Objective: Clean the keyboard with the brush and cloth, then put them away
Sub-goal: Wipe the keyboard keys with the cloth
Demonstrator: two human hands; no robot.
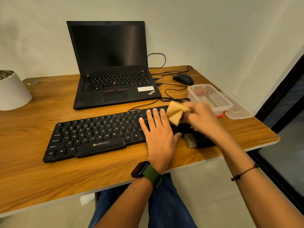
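The cloth step of the task seems to be in hand. The black keyboard (pixel 98 134) is laid along the front edge of the desk (pixel 32 170), and its right end is being wiped with the yellow cloth (pixel 175 113).

The cloth is held in the right hand (pixel 204 119), near the right edge of the desk. The fingers of that hand are curled and bunched around the cloth, but they are blurred, so how tight the hold is cannot be told. The cloth is pressed down on or just above the keys at the right end; which one cannot be seen.

The left hand (pixel 158 129) is laid flat on the keys just beside the cloth. Its fingers (pixel 155 111) are straight and a little apart, and nothing is held in them. The keyboard looks to be kept from sliding by this hand.

The brush (pixel 190 140) is seen by the front edge of the desk, under the right arm, touching or just beside the keyboard's right end. Only its pale bristle end is clear.

An open clear box (pixel 209 97) is set near the back right corner of the desk, with its lid (pixel 238 112) beside it.

For the next move, the cloth would need to be slid along the keys toward the left end, with soft pressing, so no key is pulled up. After that, the cloth and brush are probably meant to be put in the box.
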